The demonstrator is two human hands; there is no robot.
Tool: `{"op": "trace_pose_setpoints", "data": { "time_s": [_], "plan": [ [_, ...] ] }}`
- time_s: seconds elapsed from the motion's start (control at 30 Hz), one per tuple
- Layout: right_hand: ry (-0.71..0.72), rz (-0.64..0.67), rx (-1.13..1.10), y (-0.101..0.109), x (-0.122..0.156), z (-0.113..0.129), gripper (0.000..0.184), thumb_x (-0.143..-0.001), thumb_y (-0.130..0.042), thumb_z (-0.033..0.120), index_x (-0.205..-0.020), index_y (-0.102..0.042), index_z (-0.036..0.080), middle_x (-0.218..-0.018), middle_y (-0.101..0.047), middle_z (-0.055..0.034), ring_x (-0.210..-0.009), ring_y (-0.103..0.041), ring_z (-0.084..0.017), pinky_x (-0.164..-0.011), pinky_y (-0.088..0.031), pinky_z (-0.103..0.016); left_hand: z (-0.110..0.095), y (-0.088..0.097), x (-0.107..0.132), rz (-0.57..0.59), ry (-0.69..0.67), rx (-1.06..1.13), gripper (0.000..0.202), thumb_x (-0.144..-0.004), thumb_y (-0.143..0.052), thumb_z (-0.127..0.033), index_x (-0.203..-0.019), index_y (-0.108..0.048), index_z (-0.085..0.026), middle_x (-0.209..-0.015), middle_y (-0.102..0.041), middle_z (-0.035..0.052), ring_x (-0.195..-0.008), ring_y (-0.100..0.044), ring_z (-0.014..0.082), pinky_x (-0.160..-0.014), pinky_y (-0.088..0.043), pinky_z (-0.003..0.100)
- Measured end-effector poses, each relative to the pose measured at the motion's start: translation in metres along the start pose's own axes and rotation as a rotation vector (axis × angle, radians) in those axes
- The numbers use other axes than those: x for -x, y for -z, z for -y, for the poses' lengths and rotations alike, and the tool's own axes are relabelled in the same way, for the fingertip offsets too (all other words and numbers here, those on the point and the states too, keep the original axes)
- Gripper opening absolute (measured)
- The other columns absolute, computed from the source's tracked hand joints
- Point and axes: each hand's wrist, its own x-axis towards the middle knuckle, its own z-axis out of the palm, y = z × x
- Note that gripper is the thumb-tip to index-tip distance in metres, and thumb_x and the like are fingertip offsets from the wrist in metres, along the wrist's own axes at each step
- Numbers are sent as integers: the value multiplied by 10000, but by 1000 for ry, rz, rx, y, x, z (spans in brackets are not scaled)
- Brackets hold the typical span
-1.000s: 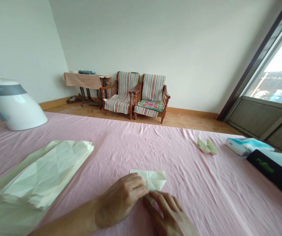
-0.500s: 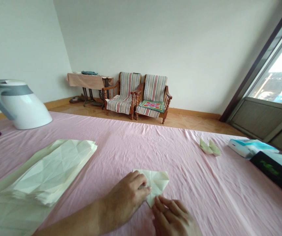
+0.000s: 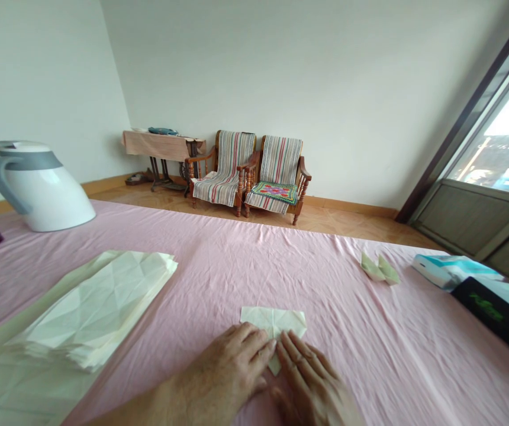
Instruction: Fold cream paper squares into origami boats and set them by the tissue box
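a pink cloth spans the lower frame in my view; a paper stack lies lower left. at bottom centre i have the left hand and right hand, fingers loosely extended, resting on the folded paper; a smaller folded piece sits at right.

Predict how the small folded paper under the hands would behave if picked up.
The folded paper would probably feel light, being small and thin-looking. It might flex or open along its visible creases. It seems unlikely to roll, since it lies nearly flat on the pink cloth.
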Motion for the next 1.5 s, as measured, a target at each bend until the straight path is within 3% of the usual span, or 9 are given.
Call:
{"op": "trace_pose_setpoints", "data": {
  "time_s": [0.3, 0.6, 0.7, 0.83, 1.0, 1.3, 1.5],
  "plan": [
    [-153, 136, 76, -12, 8, -11, 441, -952, -382, 326, -1256, -541, 48, -1218, -624, -198, -1114, -614, -276, -832, -550, -383, 1, 8, -1, -40, -3, 26, 267, -973, -507, -269, -1193, -592, -144, -1261, -608, 82, -1126, -551, 248, -985, -412, 375],
    [-527, 129, -236, -30, 8, -30, 433, -856, -507, 222, -1276, -488, 119, -1221, -613, -177, -1124, -571, -301, -930, -456, -465, 9, -1, -8, -94, 35, 179, 227, -949, -549, -233, -1168, -587, -186, -1170, -617, 64, -1074, -540, 233, -1002, -409, 401],
    [-530, 168, -487, -24, -6, -36, 390, -809, -538, 173, -1199, -539, 166, -1171, -619, -126, -1080, -568, -267, -900, -457, -423, 9, 1, -7, -79, 52, 192, 198, -948, -552, -233, -1136, -590, -188, -1139, -607, 62, -1063, -537, 233, -996, -415, 408],
    [-592, 175, -636, -18, -22, -43, 273, -759, -556, 146, -1021, -616, 191, -1029, -624, -88, -962, -581, -241, -840, -458, -398, 8, 1, -6, -78, 55, 203, 193, -944, -554, -224, -1132, -585, -188, -1118, -599, 59, -1062, -533, 233, -1000, -415, 410],
    [-685, 159, -685, -23, -26, -47, 192, -732, -555, 159, -910, -624, 184, -972, -625, -92, -945, -586, -243, -840, -452, -404, 9, 0, -6, -84, 55, 211, 184, -939, -558, -211, -1119, -582, -185, -1119, -597, 60, -1063, -529, 232, -1003, -413, 413],
    [-735, 92, -749, -21, -23, -45, 139, -782, -498, 219, -885, -591, 220, -1071, -618, -76, -1003, -584, -221, -830, -454, -365, 9, 0, -6, -86, 61, 214, 154, -940, -551, -203, -1088, -589, -182, -1109, -597, 59, -1058, -531, 225, -1001, -410, 409],
    [-746, 130, -723, -15, -26, -41, 91, -815, -507, 188, -788, -585, 224, -821, -610, -23, -812, -575, -199, -727, -423, -332, 10, -1, -7, -99, 63, 227, 154, -940, -553, -205, -1089, -586, -186, -1124, -587, 60, -1064, -523, 226, -998, -413, 408]
  ]
}}
